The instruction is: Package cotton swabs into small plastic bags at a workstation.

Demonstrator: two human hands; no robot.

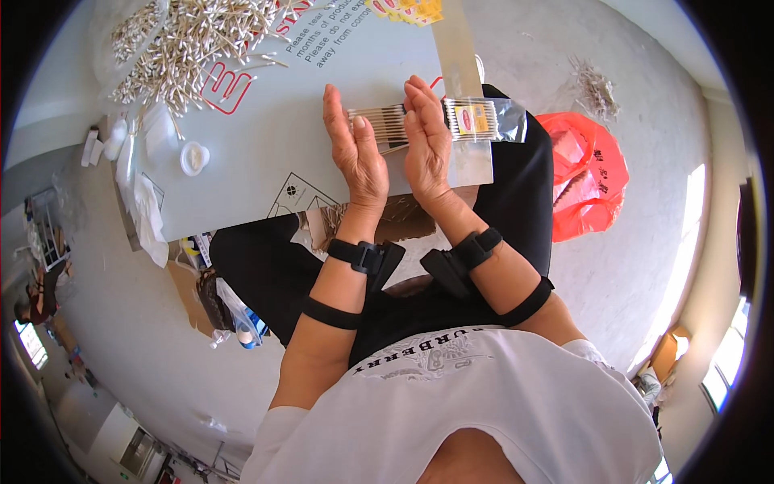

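a glossy, clear bag [509, 121] juts out rightward. slim, straight swabs [377, 123] lie between my left hand [356, 157] and right hand [428, 145], both flat and outstretched.

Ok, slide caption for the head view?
Left hand and right hand on either side of cotton swabs, a clear packet by the right one, a swab heap upper left.
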